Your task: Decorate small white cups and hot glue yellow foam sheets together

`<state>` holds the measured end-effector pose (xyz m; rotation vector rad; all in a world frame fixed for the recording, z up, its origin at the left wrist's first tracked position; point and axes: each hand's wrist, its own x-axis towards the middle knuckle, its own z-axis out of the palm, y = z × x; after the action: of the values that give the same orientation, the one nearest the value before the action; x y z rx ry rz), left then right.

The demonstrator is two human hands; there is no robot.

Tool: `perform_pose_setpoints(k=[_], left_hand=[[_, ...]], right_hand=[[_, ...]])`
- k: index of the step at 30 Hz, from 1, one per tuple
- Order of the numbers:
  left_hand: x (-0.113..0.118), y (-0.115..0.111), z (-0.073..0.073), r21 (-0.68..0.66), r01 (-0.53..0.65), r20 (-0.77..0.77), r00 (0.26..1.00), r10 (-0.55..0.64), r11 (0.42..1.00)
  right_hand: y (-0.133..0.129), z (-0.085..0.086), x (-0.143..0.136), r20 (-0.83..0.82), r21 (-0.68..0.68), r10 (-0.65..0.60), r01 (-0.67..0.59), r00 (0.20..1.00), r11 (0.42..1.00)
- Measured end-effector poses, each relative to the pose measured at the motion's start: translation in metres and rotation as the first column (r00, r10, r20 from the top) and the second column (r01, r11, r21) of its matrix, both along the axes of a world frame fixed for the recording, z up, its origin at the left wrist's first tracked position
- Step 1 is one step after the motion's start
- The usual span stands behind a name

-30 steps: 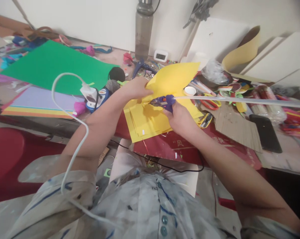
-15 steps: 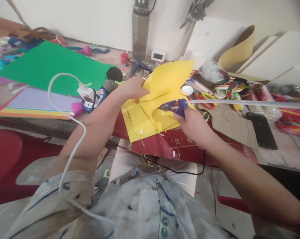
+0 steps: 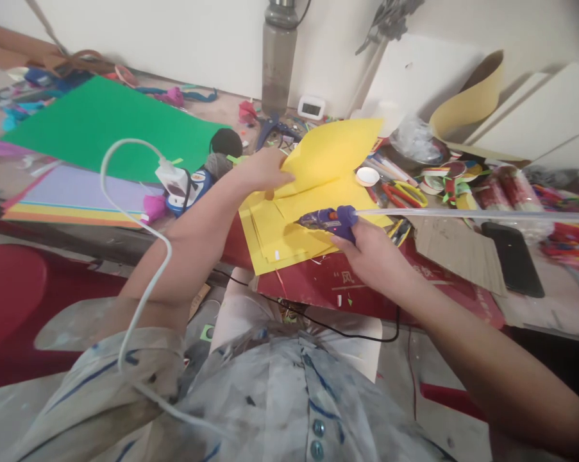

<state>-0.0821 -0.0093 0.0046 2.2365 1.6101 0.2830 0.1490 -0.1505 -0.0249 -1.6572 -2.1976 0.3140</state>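
My left hand (image 3: 267, 168) pinches the left edge of a yellow paper sheet (image 3: 340, 151), whose far part is lifted and curves upward. Wrapped round a blue glue gun (image 3: 328, 220), my right hand (image 3: 369, 247) holds it over the yellow sheets, its nozzle pointing left. A long translucent glue stick (image 3: 462, 213) sticks out of the gun's back to the right. Under the nozzle lie more yellow sheets (image 3: 265, 247), layered on a red board (image 3: 308, 289). Whether the nozzle touches the paper, I cannot tell.
Green paper (image 3: 120, 125) and a stack of coloured sheets (image 3: 77, 192) lie at left, near a power strip (image 3: 186, 192) with a white cable. Behind stand a bottle (image 3: 277, 64) and a small clock (image 3: 311, 107). At right are scissors (image 3: 404, 194), cardboard (image 3: 457, 250) and a phone (image 3: 513, 260).
The glue gun in my right hand has moved slightly left and toward me over the yellow paper. My left hand keeps hold of the lifted sheet. The whole view has shifted a little.
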Motion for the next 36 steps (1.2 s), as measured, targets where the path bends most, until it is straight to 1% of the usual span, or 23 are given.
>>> perform_pose_setpoints(k=[3,7,9,12,15,17,20,24,26,29,31,34,36], left_hand=[[0.001,0.000,0.000,-0.015,0.027,0.012,1.000,-0.026,1.000],[0.000,0.000,0.000,-0.011,0.009,0.013,1.000,-0.009,1.000],[0.000,0.000,-0.001,-0.006,0.011,0.011,1.000,-0.011,1.000],[0.000,0.001,-0.002,0.001,0.031,0.024,0.999,-0.031,1.000],[0.001,0.001,-0.002,-0.008,0.039,0.031,0.999,-0.038,0.999],[0.001,0.001,-0.001,-0.015,0.035,0.028,0.999,-0.035,0.999],[0.000,0.001,-0.001,-0.010,0.031,0.030,0.999,-0.031,0.999],[-0.001,0.000,-0.001,0.006,0.033,0.014,0.999,-0.033,0.999],[0.000,-0.001,0.000,0.002,0.016,-0.006,1.000,-0.016,1.000],[0.000,-0.003,0.002,-0.006,-0.002,-0.029,1.000,0.002,1.000],[0.000,-0.002,0.003,-0.010,0.005,-0.036,0.999,-0.005,1.000],[-0.001,0.000,0.002,-0.003,0.016,-0.039,0.999,-0.016,1.000],[-0.002,0.001,0.001,0.004,0.024,-0.041,0.999,-0.024,1.000]], right_hand=[[0.002,0.001,-0.004,0.017,-0.011,0.010,-0.010,1.000,1.000],[0.018,0.001,-0.021,-0.015,-0.045,-0.006,0.006,1.000,0.999],[0.021,0.001,-0.025,-0.024,-0.055,-0.013,0.011,1.000,0.998],[0.010,0.002,-0.017,0.008,-0.043,-0.003,0.003,1.000,0.999],[-0.010,0.005,0.001,0.045,-0.022,0.012,-0.011,0.999,1.000],[-0.017,0.007,0.010,0.048,0.000,0.011,-0.011,0.999,1.000],[-0.012,0.006,0.010,0.039,0.002,-0.001,0.001,0.999,1.000],[0.006,0.003,-0.006,0.020,0.000,-0.028,0.028,0.999,1.000],[0.006,0.003,-0.009,0.026,0.005,-0.031,0.031,0.999,1.000],[0.002,0.003,0.001,0.053,-0.005,-0.022,0.023,0.998,1.000],[0.004,0.002,0.014,0.066,0.000,-0.055,0.056,0.996,0.998],[0.019,-0.001,0.031,0.067,0.032,-0.195,0.194,0.978,0.981],[0.028,-0.003,0.034,0.049,0.054,-0.255,0.252,0.966,0.966]])
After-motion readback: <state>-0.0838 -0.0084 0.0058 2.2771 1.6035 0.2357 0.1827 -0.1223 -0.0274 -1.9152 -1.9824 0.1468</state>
